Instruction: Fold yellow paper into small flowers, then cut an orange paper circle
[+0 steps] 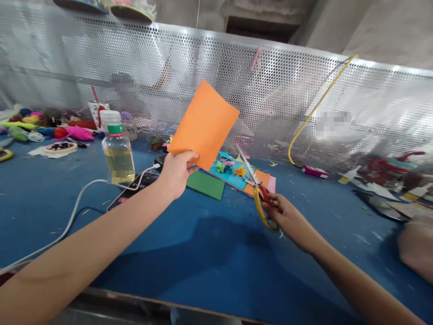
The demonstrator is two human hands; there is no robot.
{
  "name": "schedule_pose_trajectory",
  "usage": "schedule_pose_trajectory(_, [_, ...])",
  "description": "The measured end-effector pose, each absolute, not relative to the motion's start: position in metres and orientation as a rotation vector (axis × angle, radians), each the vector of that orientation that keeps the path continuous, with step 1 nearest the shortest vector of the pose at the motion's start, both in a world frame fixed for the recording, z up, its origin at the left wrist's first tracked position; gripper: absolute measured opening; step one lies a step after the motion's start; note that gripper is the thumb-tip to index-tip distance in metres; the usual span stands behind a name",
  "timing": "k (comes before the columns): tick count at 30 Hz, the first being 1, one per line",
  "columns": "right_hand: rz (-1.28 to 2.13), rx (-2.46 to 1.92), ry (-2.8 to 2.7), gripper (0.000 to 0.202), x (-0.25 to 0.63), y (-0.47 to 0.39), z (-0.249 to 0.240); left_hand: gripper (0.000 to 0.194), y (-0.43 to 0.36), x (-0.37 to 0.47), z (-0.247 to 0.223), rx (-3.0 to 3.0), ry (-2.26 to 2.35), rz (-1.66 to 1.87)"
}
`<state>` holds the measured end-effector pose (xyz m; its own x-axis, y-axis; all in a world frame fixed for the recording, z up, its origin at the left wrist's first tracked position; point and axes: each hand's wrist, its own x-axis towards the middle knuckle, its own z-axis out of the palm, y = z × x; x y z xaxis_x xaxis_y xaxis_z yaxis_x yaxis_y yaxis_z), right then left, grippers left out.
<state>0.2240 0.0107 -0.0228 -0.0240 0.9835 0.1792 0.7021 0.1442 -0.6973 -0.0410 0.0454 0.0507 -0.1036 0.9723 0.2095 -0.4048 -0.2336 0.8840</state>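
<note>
An orange paper sheet [204, 124] is pinched at its lower edge by my left hand [177, 174], raised above the blue table [189, 253]. Yellow-and-red scissors [260, 198] are in my right hand [286, 216], blades pointing up and left, slightly apart. Behind the scissors lie a light blue sheet [241, 181] with small folded paper pieces, such as an orange star [240, 171], and more orange paper [262, 176]. Green paper [206, 184] lies flat just right of my left hand.
A bottle of yellowish liquid [119, 155] stands left, beside a phone [130, 192] and a white cable [76, 207]. Colourful yarn [79, 132] is at the far left. A perforated metal panel [203, 58] runs along the back. Part of a person [417, 246] shows at right.
</note>
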Motion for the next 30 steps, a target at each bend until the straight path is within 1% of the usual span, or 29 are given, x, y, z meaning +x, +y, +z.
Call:
schedule_pose_trajectory(3, [0.696,-1.405,-1.703,0.053,0.211,0.011,-0.01,0.027,0.042,-0.041,0.04,1.003,0.728,1.472])
schedule_pose_trajectory(5, [0.956,-1.169,-1.495,0.053,0.2,0.012,-0.003,0.024,0.041,-0.041,0.035,0.97,0.701,1.412])
schedule_pose_trajectory(8, [1.118,-0.977,-1.348,0.053,0.186,0.017,0.001,0.023,0.039,-0.042,0.031,0.933,0.803,1.405])
schedule_pose_trajectory(10, [1.152,-0.907,-1.365,0.055,0.181,0.02,-0.002,0.022,0.038,-0.042,0.03,0.973,0.882,1.407])
schedule_pose_trajectory(13, [1.149,-0.865,-1.426,0.062,0.178,0.02,-0.012,0.015,0.035,-0.044,0.03,1.045,0.897,1.402])
schedule_pose_trajectory(14, [1.11,-0.861,-1.443,0.061,0.178,0.019,-0.015,0.013,0.034,-0.045,0.03,1.058,0.882,1.399])
schedule_pose_trajectory(17, [1.073,-0.83,-1.523,0.047,0.181,0.013,-0.023,0.015,0.034,-0.046,0.03,1.072,0.851,1.384])
schedule_pose_trajectory(18, [1.076,-0.802,-1.565,0.046,0.183,0.011,-0.024,0.015,0.034,-0.046,0.03,1.064,0.846,1.373])
schedule_pose_trajectory(20, [1.083,-0.778,-1.608,0.052,0.185,0.008,-0.024,0.016,0.033,-0.045,0.03,1.058,0.831,1.354])
schedule_pose_trajectory(22, [1.11,-0.783,-1.621,0.064,0.186,0.005,-0.022,0.016,0.031,-0.044,0.029,1.088,0.796,1.348])
schedule_pose_trajectory(25, [1.149,-0.808,-1.593,0.073,0.187,0.0,-0.021,0.014,0.029,-0.043,0.032,1.128,0.731,1.438])
schedule_pose_trajectory(28, [1.149,-0.799,-1.566,0.072,0.187,-0.004,-0.023,0.01,0.027,-0.043,0.037,1.113,0.667,1.616])
schedule_pose_trajectory(30, [1.134,-0.789,-1.565,0.067,0.185,-0.005,-0.024,0.01,0.025,-0.044,0.04,1.133,0.634,1.671])
